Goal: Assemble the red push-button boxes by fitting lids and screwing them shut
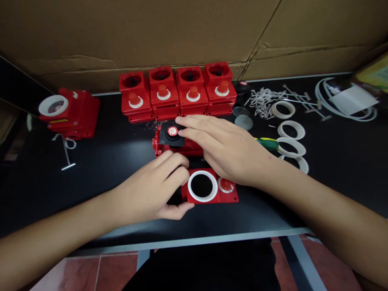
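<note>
A red cover point(226, 196) with a white ring point(189, 186) around a dark round opening and a clear-red button lies near the table's front edge. At its left side, my left hand point(157, 190) has curled fingers and a thumb on the lower left corner, gripping it. Behind the cover is a red housing point(194, 148), partly hidden by my right hand point(226, 145). On that housing's left part rests a black square piece point(165, 135) with a red-and-white round centre point(172, 131). The outstretched fingers of my right hand reach over the housing, fingertips at this piece.
Several red boxes point(165, 110) stand along the cardboard wall point(136, 36). Another red box point(87, 117) and a T-shaped metal tool point(68, 166) are at left. To the right are white rings point(291, 130), clear discs point(243, 122), a green-handled tool point(268, 144), white ties point(262, 101) and coiled tubing point(321, 106).
</note>
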